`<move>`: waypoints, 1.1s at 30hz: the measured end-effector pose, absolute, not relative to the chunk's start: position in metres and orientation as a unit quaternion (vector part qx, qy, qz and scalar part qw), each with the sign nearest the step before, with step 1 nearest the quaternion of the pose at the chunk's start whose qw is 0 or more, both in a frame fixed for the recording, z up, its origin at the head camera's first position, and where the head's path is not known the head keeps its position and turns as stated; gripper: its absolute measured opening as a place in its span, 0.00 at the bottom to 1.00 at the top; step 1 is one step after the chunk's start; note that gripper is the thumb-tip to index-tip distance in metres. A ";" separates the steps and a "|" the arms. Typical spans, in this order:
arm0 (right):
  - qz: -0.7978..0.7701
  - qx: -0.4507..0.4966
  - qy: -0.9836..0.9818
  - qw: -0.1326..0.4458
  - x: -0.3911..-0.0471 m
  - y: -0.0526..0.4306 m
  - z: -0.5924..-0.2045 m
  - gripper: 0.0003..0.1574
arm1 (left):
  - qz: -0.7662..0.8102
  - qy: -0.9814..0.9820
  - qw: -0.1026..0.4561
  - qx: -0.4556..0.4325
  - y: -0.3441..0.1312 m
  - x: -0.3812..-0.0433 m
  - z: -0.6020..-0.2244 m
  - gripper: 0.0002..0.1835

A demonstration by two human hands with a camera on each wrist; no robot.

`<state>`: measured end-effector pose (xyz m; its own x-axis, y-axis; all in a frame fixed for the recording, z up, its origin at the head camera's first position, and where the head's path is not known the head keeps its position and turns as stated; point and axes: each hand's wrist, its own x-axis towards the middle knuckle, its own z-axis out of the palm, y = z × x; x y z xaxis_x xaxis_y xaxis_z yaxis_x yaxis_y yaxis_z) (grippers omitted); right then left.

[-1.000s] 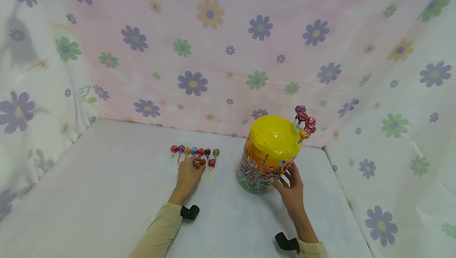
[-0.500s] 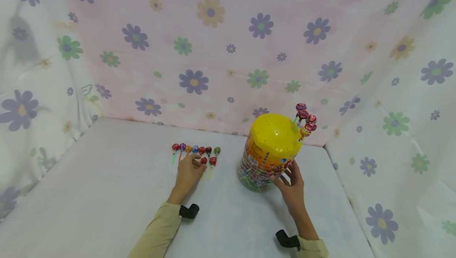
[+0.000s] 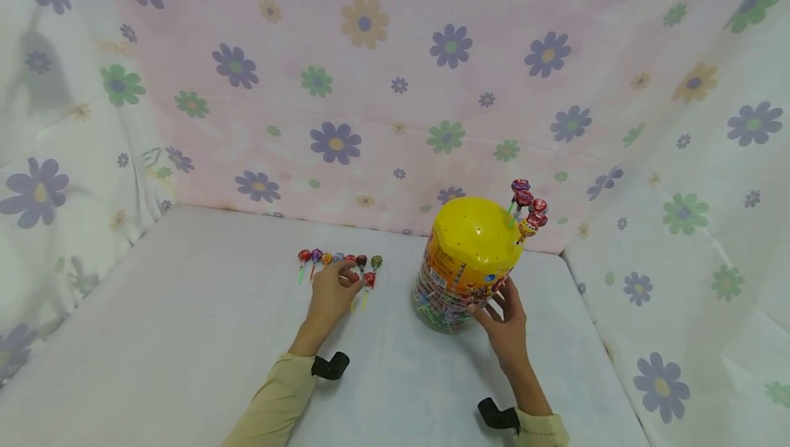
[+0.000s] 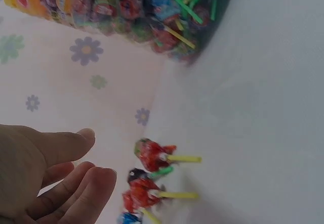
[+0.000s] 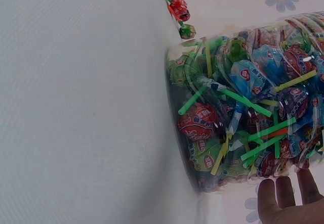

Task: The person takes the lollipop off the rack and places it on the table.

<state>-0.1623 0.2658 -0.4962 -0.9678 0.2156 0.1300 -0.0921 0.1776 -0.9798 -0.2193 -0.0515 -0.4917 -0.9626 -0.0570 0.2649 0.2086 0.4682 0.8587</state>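
Observation:
My left hand [image 3: 333,294] hovers over wrapped lollipops laid in rows on the table. Its thumb and fingers stand apart with nothing between them in the left wrist view. Of the front row, a red lollipop [image 3: 369,278] with a yellow stick lies just right of the fingertips; another [image 4: 143,192] is partly covered in the head view. My right hand [image 3: 507,327] holds the lower right side of a large clear lollipop jar [image 3: 446,299], thumb in front, fingers round the side. The jar is full of lollipops and has a yellow lid [image 3: 475,231] with small holes.
Several lollipops [image 3: 529,210] stand upright in the lid's right edge. The back row runs from a red lollipop [image 3: 304,255] to a green one [image 3: 376,262]. Flowered cloth [image 3: 395,104] hangs behind and at both sides of the white table [image 3: 185,330].
My left hand lets go of the red front-row lollipop, which stays on the table; its fingers spread and shift slightly right and up. The right hand and jar keep their place.

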 end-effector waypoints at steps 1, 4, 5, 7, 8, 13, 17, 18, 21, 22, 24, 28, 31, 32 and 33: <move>0.640 -0.040 -0.758 0.121 -0.162 0.266 -0.496 0.57 | -0.518 -0.844 0.131 -0.050 -0.050 -0.219 -0.489 0.19; 0.641 -0.041 -0.757 0.120 -0.162 0.266 -0.497 0.58 | -0.536 -0.830 0.138 -0.070 -0.046 -0.217 -0.481 0.18; 0.641 -0.042 -0.757 0.120 -0.162 0.266 -0.497 0.58 | -0.543 -0.824 0.141 -0.081 -0.045 -0.216 -0.478 0.17; 0.643 -0.043 -0.756 0.119 -0.162 0.267 -0.498 0.58 | -0.553 -0.814 0.147 -0.102 -0.041 -0.214 -0.471 0.17; 0.643 -0.043 -0.756 0.118 -0.162 0.267 -0.498 0.58 | -0.558 -0.808 0.150 -0.113 -0.039 -0.213 -0.467 0.16; 0.644 -0.042 -0.755 0.117 -0.162 0.267 -0.498 0.58 | -0.572 -0.791 0.152 -0.155 -0.025 -0.204 -0.446 0.17; 0.645 -0.046 -0.754 0.114 -0.163 0.267 -0.497 0.58 | -0.582 -0.778 0.149 -0.183 -0.012 -0.196 -0.427 0.17; 0.646 -0.046 -0.753 0.113 -0.163 0.267 -0.496 0.58 | -0.586 -0.774 0.147 -0.190 -0.008 -0.194 -0.422 0.17; 0.648 -0.042 -0.752 0.112 -0.164 0.268 -0.495 0.58 | -0.596 -0.763 0.135 -0.212 0.004 -0.188 -0.406 0.18; 0.649 -0.040 -0.752 0.113 -0.165 0.268 -0.495 0.58 | -0.599 -0.758 0.132 -0.222 0.008 -0.187 -0.402 0.18; 0.648 -0.036 -0.752 0.115 -0.165 0.268 -0.495 0.58 | -0.601 -0.750 0.129 -0.245 0.016 -0.183 -0.393 0.19; 0.642 -0.035 -0.756 0.118 -0.165 0.269 -0.495 0.57 | -0.596 -0.733 0.137 -0.296 0.034 -0.177 -0.377 0.20; 0.642 -0.039 -0.757 0.117 -0.164 0.269 -0.496 0.57 | -0.590 -0.723 0.143 -0.329 0.047 -0.173 -0.366 0.22; 0.642 -0.039 -0.757 0.116 -0.164 0.269 -0.497 0.57 | -0.589 -0.720 0.143 -0.338 0.051 -0.172 -0.362 0.22; 0.643 -0.039 -0.756 0.115 -0.164 0.269 -0.497 0.58 | -0.589 -0.716 0.142 -0.347 0.055 -0.171 -0.359 0.23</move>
